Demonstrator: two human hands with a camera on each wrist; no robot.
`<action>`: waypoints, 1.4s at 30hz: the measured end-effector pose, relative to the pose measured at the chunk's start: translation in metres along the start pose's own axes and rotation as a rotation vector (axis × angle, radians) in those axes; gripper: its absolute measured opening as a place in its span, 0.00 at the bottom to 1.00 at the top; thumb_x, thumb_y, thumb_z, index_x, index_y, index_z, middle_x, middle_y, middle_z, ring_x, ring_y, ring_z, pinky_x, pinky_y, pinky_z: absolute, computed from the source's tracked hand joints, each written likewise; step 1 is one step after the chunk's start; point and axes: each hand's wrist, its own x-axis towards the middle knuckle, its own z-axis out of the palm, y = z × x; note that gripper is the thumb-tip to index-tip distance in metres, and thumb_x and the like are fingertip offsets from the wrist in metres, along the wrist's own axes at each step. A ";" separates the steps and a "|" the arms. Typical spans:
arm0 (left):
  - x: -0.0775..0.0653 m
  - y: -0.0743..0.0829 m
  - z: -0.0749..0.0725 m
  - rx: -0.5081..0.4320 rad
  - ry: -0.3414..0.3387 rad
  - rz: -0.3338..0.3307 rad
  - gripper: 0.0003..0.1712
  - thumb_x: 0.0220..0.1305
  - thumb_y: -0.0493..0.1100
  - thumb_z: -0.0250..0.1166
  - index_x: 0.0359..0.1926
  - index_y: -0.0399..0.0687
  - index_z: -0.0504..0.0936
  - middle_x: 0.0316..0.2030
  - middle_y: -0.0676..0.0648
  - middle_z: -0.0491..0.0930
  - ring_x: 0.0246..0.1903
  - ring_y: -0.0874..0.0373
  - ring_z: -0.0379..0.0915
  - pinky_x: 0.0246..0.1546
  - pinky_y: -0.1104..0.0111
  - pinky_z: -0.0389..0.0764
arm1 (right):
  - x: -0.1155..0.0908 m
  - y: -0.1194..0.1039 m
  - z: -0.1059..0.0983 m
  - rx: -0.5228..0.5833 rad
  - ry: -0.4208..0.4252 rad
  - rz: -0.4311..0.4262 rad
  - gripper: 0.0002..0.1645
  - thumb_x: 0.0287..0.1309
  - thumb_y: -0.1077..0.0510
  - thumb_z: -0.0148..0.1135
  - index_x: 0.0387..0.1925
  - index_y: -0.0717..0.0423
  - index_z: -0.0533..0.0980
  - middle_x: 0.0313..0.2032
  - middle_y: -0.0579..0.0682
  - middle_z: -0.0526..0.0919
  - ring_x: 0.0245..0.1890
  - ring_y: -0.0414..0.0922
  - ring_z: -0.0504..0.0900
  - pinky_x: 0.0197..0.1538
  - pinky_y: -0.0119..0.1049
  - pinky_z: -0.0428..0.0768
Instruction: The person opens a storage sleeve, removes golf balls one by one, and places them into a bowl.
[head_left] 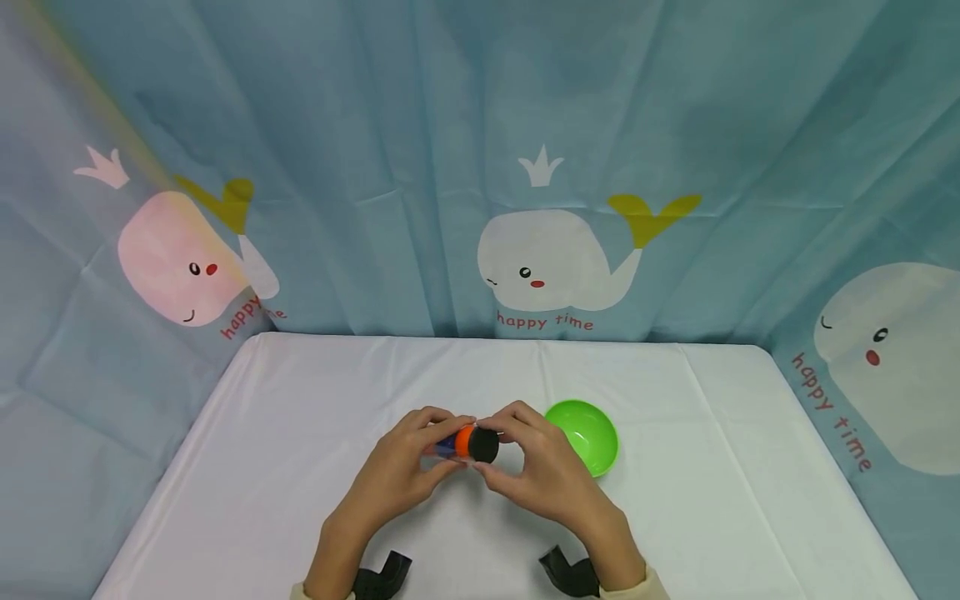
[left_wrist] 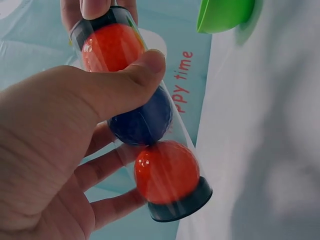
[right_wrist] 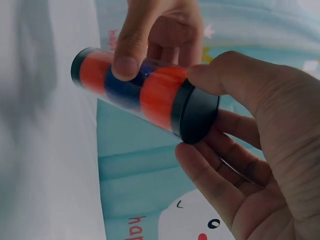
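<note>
Three balls (left_wrist: pixel 166 172) line a tube (right_wrist: pixel 122 93), left hand (head_left: pixel 408 458) gripping, right hand (head_left: pixel 543 463) pinching its cap (right_wrist: pixel 198 120); level handling should avert spills.

The tube (right_wrist: pixel 136 107) is clear with black caps (right_wrist: pixel 201 117), and shows two orange-red balls (left_wrist: pixel 167 172) and one dark blue ball (left_wrist: pixel 142 122). The bowl (head_left: pixel 591 435) is bright green, the tabletop (head_left: pixel 712 500) white. Pale whales (head_left: pixel 551 258), yellow tails (head_left: pixel 647 223) and red lettering (head_left: pixel 543 322) pattern the blue-green curtain (head_left: pixel 375 125).

Green bowl (head_left: pixel 596 435), white table (head_left: pixel 690 483), blue whale-print curtain (head_left: pixel 420 183)
</note>
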 end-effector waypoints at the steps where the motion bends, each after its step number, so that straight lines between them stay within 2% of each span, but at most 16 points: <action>1: 0.000 0.001 0.000 0.007 0.002 0.005 0.32 0.58 0.49 0.82 0.64 0.71 0.84 0.55 0.62 0.81 0.57 0.62 0.79 0.55 0.61 0.87 | 0.000 0.000 0.000 0.004 0.006 -0.003 0.26 0.53 0.58 0.82 0.54 0.51 0.84 0.46 0.42 0.82 0.46 0.36 0.87 0.50 0.37 0.90; 5: -0.001 0.003 -0.002 0.033 0.010 0.014 0.32 0.57 0.49 0.82 0.64 0.70 0.85 0.54 0.62 0.82 0.56 0.63 0.80 0.53 0.62 0.87 | -0.001 0.000 0.002 -0.010 0.022 -0.015 0.26 0.50 0.61 0.80 0.53 0.51 0.85 0.46 0.42 0.82 0.45 0.36 0.87 0.51 0.32 0.89; 11: -0.002 0.005 -0.003 0.058 0.015 0.021 0.32 0.57 0.49 0.82 0.64 0.68 0.85 0.53 0.61 0.82 0.55 0.63 0.80 0.53 0.63 0.87 | -0.001 -0.001 0.005 -0.105 0.042 -0.040 0.26 0.46 0.61 0.79 0.51 0.50 0.85 0.45 0.41 0.83 0.42 0.35 0.87 0.49 0.27 0.87; 21: -0.003 0.007 0.000 0.109 0.031 0.058 0.33 0.56 0.47 0.83 0.63 0.58 0.86 0.52 0.54 0.85 0.53 0.58 0.82 0.51 0.61 0.87 | -0.001 -0.004 0.016 -0.331 0.077 -0.057 0.25 0.38 0.60 0.76 0.45 0.53 0.84 0.42 0.45 0.85 0.34 0.38 0.86 0.40 0.28 0.86; 26: -0.003 0.006 0.001 0.153 0.028 0.075 0.32 0.56 0.48 0.82 0.64 0.57 0.86 0.52 0.52 0.85 0.52 0.56 0.83 0.51 0.61 0.88 | 0.000 -0.008 0.018 -0.412 0.089 -0.054 0.25 0.36 0.60 0.76 0.44 0.54 0.84 0.42 0.46 0.86 0.33 0.37 0.85 0.38 0.29 0.86; 38: -0.001 0.006 0.001 0.155 0.021 0.099 0.31 0.59 0.48 0.81 0.64 0.56 0.85 0.54 0.51 0.85 0.54 0.54 0.83 0.51 0.58 0.88 | 0.001 -0.010 0.014 -0.428 0.071 -0.043 0.27 0.36 0.61 0.75 0.46 0.55 0.85 0.44 0.47 0.87 0.34 0.38 0.87 0.37 0.29 0.86; 42: -0.002 0.006 -0.003 0.150 0.028 0.090 0.32 0.57 0.47 0.81 0.64 0.58 0.85 0.55 0.52 0.85 0.56 0.54 0.83 0.53 0.59 0.88 | 0.000 -0.009 0.010 -0.332 0.067 -0.047 0.25 0.40 0.61 0.76 0.47 0.52 0.85 0.44 0.44 0.86 0.37 0.37 0.86 0.41 0.29 0.87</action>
